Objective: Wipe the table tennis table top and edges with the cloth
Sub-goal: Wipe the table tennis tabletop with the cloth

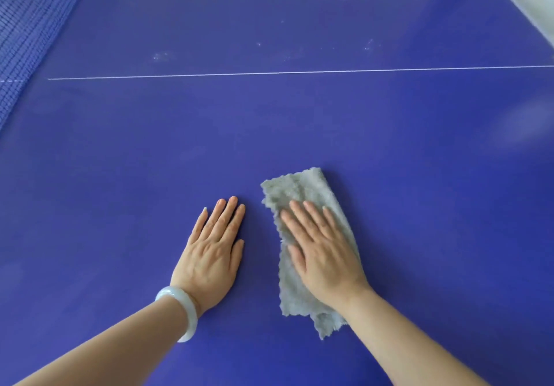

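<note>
- We see the grey, fluffy cloth (299,187) lying flat on the blue desk (120,175), at about five o'clock from the middle of the view. It is folded into a long strip with ragged edges, running roughly from eleven o'clock to five o'clock.
- Our right hand (325,255) rests palm down on the middle of the cloth. Its fingers (314,220) are straight and slightly spread, pointing toward eleven o'clock, and press on the fabric without curling round it. The cloth shows beyond the fingertips at the far end and past the wrist at the near end.
- Our left hand (212,256) lies flat on the bare desk just beside the cloth, at its nine o'clock, and does not touch it. Its four fingers are straight and pressed close together, pointing toward one o'clock, with the thumb a little apart on the side facing the cloth.
- A pale, smooth bracelet (180,310) circles the left wrist.
- A thin white line (299,72) crosses the desk from nine o'clock to three o'clock, well beyond both hands.
- Past that line, between eleven and one o'clock, faint whitish smudges (163,55) are scattered on the surface.
- The blue net (27,40) stands at ten o'clock, along the left side of the view.
- At two o'clock the desk's edge cuts across the corner; what lies beyond it is too blurred for us to tell.
</note>
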Tool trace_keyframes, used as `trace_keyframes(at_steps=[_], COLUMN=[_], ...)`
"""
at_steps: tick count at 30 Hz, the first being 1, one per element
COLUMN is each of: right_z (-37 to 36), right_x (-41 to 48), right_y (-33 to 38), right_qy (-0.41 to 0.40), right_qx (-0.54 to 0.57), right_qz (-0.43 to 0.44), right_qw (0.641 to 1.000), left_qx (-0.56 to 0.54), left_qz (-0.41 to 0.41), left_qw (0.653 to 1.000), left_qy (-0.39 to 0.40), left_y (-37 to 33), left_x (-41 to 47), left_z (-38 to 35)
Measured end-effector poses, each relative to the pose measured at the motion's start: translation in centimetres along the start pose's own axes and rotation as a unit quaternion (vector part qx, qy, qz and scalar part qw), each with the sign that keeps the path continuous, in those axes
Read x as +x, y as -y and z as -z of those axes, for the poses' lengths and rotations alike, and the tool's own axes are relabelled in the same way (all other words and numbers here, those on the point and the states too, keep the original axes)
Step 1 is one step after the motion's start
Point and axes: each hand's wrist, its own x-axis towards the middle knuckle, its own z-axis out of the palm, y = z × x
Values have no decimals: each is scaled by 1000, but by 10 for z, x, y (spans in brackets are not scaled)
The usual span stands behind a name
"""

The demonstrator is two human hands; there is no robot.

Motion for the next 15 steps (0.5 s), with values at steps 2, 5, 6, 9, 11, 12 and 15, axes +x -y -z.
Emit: trace_keyframes(at_steps=[2,5,6,9,11,12,15], right_z=[10,29,29,22,8,1,-1], right_x=[-16,-33,-30,0,17,19,10], right_y=[-70,-149,-150,-75,2,37,48], right_qy=[-23,-41,-38,-57,-60,-40,4], right_qx=[-32,-21,-14,-8,-2,3,37], right_qz=[-117,-349,-405,-421,-274,-182,-3], right_qw=[992,936,913,905,960,982,999], left_qx=[0,-1,0,3,3,1,-8], left_qz=[6,7,10,16,13,11,16], left_qw=[1000,1000,1000,1000,1000,1000,1000], left_qy=[4,7,6,9,11,11,13], left_y=[0,-2,-2,-2,-3,-3,-4], left_x=[0,1,1,0,1,1,1], left_z=[0,0,0,1,2,3,6])
